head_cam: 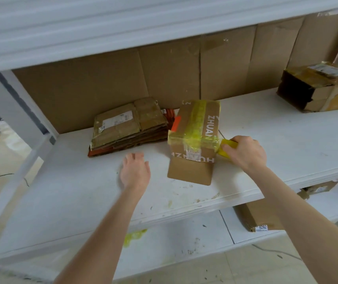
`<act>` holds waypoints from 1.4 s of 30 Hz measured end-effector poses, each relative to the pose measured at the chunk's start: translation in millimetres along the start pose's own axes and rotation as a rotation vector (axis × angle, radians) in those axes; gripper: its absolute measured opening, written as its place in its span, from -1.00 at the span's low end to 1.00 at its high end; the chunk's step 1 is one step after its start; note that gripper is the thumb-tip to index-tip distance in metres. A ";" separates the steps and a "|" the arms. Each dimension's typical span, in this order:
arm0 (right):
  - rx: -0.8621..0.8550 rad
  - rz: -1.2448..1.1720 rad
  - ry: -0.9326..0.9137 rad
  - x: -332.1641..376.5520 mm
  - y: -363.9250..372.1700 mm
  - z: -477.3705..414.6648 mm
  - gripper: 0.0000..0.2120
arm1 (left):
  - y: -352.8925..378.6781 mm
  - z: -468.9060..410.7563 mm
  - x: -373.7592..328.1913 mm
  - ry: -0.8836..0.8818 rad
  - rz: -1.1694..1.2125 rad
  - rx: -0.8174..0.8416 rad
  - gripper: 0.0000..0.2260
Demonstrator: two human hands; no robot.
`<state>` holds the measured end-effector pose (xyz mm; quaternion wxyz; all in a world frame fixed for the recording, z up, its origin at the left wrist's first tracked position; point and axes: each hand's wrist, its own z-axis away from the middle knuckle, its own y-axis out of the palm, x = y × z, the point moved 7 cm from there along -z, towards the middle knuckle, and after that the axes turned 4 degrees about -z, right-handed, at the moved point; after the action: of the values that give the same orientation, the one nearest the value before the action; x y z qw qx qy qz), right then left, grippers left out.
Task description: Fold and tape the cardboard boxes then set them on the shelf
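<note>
A small brown cardboard box [194, 138] printed with white letters stands on the white shelf [82, 191], wrapped in yellow tape, with one flap lying open toward me. My right hand [246, 152] grips a yellow tape roll [228, 147] at the box's right side, and a strip of tape runs from the roll onto the box. My left hand [135, 171] hovers with fingers apart over the shelf, left of the box and not touching it. A stack of flattened cardboard boxes [127, 126] lies behind it.
A taped-up box [317, 91] sits at the shelf's far right. Brown cardboard sheets [164, 74] line the back. On the lower shelf lie a flat box with a label [260, 218] and a crumpled wad of yellow tape [134, 235]. An upper shelf edge [102, 29] hangs overhead.
</note>
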<state>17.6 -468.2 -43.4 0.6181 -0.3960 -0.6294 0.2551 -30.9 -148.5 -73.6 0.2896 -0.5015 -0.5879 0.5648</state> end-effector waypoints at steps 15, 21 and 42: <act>0.149 -0.181 -0.085 -15.7 -11.1 -1.1 -0.75 | -35.5 18.0 -40.8 0.067 0.342 -0.198 -0.80; 0.166 -0.141 -0.099 -17.2 -9.3 -3.7 -0.67 | -44.2 47.1 -174.2 0.463 0.503 -0.175 -0.83; 0.067 0.121 -0.105 -29.2 -22.4 -15.6 -0.78 | -18.0 26.1 -185.4 0.336 0.424 -0.050 -0.83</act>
<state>26.5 -507.0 -40.4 0.5807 -0.3984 -0.6270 0.3331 1.7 -325.6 -19.6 0.2461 -0.7069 -0.4273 0.5071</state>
